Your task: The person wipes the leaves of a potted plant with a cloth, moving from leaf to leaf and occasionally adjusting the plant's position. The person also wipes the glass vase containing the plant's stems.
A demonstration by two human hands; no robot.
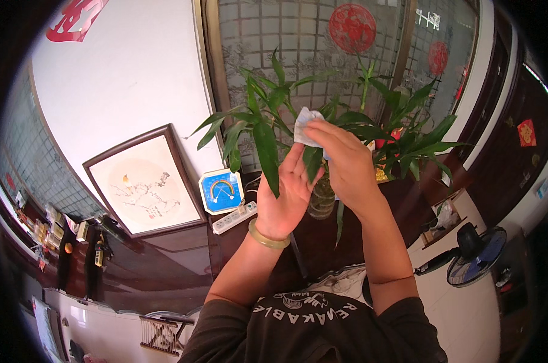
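A potted green plant (265, 136) with long pointed leaves stands before me on a dark wooden surface. My right hand (342, 149) holds a folded pale cloth (306, 126) among the leaves. My left hand (285, 195), palm turned up and fingers stretched out, is just below the cloth. One leaf (313, 162) hangs over the left fingers, and another long leaf (267, 152) hangs past the thumb side. A pale bangle (268, 237) circles my left wrist. The ribbed clear vase (321, 199) shows behind and between my hands, partly hidden.
A framed bird painting (142, 186) leans against the wall at left. Beside it are a blue dial gauge (220, 191) and a white power strip (234, 218). More leaves (419, 140) spread rightward. A black fan (475, 256) stands at lower right. Behind the plant is a glass panel (292, 27).
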